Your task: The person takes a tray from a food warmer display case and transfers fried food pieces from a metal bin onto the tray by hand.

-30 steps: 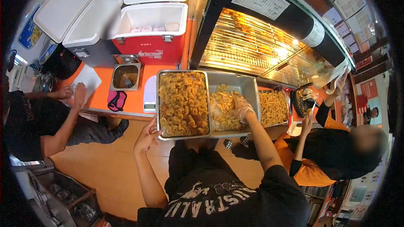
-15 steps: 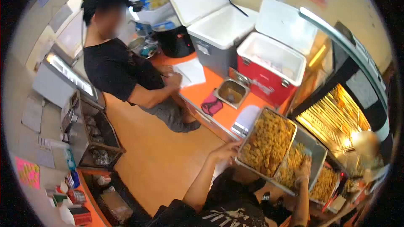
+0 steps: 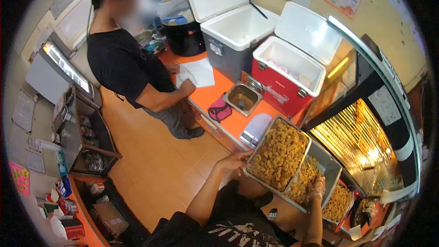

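Shifted since the first frame: view, now turned toward the co-worker (image 3: 123, 64) at 10 o'clock; full tray (image 3: 297, 130), now at 4 o'clock.
Full tray: one, metal, heaped with golden pieces (image 3: 280, 153); scale (image 3: 260, 124) just beyond its 11 o'clock corner.
Grey bin (image 3: 328, 168): one, at the tray's 4 o'clock, part-filled with loose pieces (image 3: 299, 184).
Left hand (image 3: 232, 161): bare, fingers partly spread at the tray's 9 o'clock rim; grip underneath cannot be told.
Right hand (image 3: 316, 186): clear-gloved, among loose pieces; pinch cannot be told.
Handling advice: steady the rim, keep it level, move gloved fingers low.
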`<state>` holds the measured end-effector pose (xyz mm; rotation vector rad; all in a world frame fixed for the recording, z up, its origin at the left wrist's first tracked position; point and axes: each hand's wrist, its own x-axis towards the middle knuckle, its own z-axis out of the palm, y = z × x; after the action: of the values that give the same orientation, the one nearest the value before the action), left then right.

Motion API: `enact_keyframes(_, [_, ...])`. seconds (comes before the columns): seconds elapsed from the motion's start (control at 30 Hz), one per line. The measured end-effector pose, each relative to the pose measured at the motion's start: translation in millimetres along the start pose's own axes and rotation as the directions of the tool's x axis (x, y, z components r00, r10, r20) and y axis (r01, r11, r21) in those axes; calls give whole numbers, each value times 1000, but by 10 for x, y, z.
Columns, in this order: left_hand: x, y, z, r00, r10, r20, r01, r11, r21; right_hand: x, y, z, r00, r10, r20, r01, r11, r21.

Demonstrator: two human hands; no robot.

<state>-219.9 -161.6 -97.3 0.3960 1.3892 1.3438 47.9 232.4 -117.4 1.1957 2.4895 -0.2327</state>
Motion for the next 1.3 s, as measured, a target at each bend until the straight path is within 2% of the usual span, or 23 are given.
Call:
enact_keyframes(0.03, [17, -41, 18, 1000, 31, -2, -31, 999, 40, 205, 195, 323, 979, -113, -169, 94, 988, -120])
enact_keyframes(0.07, [75, -182, -58, 995, 100, -19, -99, 995, 32, 256, 302, 442, 977, -116, -180, 100, 990, -96])
enact_keyframes(0.1, [121, -352, -116, 987, 159, -9, -159, 987, 14, 246, 267, 398, 985, -92, -144, 87, 995, -40])
enact_keyframes(0.17, [171, -438, -194, 999, 10, 53, -8, 999, -34, 78, 156, 193, 999, 40, 6, -41, 987, 158])
enact_keyframes(0.2, [159, -339, -111, 998, 43, 43, -43, 999, 1, -75, 14, -134, 975, 126, 185, -185, 919, 347])
enact_keyframes(0.23, [136, -209, -60, 998, 49, 31, -49, 999, -1, 276, 504, 632, 975, -16, -223, 41, 993, 112])
enact_keyframes(0.3, [71, -34, 8, 1000, 27, -10, -27, 999, -42, 355, 653, 706, 914, 33, -404, 171, 872, 458])
enact_keyframes(0.37, [66, 32, 9, 1000, -23, 7, 23, 1000, -14, 93, 388, 259, 930, 135, -342, 83, 830, 552])
enact_keyframes(0.4, [41, 45, 8, 997, -71, -35, 71, 997, 4, -1, 276, 134, 962, 218, -167, 80, 358, 930])
enact_keyframes(0.43, [55, 54, 21, 996, -71, -46, 69, 996, -56, -85, 180, 25, 983, 182, 29, 17, -244, 970])
enact_keyframes(0.47, [45, 71, 21, 996, -79, -47, 77, 996, -51, -170, 110, -85, 982, 183, 36, 11, -250, 968])
enact_keyframes(0.53, [32, 66, 18, 997, -73, -26, 72, 996, -44, -313, -7, -269, 996, -82, -24, -39, -690, 722])
enact_keyframes(0.57, [27, 50, 13, 997, -72, -29, 71, 997, -39, -369, -106, -282, 998, -64, 1, -53, -820, 570])
enact_keyframes(0.7, [50, 71, 15, 998, -60, -20, 59, 997, -40, -396, -460, -491, 991, -128, 32, -130, -916, 379])
enact_keyframes(0.8, [52, 98, 29, 998, -52, -31, 51, 998, -38, -110, -645, -403, 943, -310, -122, -246, -895, 372])
enact_keyframes(0.83, [48, 88, 36, 998, -57, -38, 56, 998, -27, -287, -889, -733, 973, -231, -16, -201, -878, 434])
enact_keyframes(1.0, [57, 6, 5, 1000, -28, -9, 28, 998, -55, -44, -1379, -940, 993, -113, -36, -57, -718, 693])
enact_keyframes(1.07, [74, -12, -30, 1000, -22, 1, 22, 999, -45, 116, -1492, -949, 980, -169, -108, 8, -508, 861])
enact_keyframes(1.1, [52, 42, 16, 999, -34, -4, 34, 999, -23, 224, -1623, -981, 957, -169, -236, 227, -66, 972])
enact_keyframes(1.13, [33, 75, 35, 999, -47, -10, 47, 999, -1, 234, -1658, -977, 954, -180, -242, 233, -68, 970])
enact_keyframes(1.2, [55, -11, -16, 1000, -20, -6, 20, 1000, 1, 53, -1786, -1085, 949, -227, -221, 316, 647, 694])
enact_keyframes(1.23, [68, -24, -19, 1000, -9, -2, 9, 1000, -8, 26, -1795, -1093, 919, -340, -198, 393, 766, 509])
enact_keyframes(1.3, [46, 17, 14, 1000, -21, -13, 22, 1000, 13, 96, -1810, -981, 885, -393, -249, 465, 755, 462])
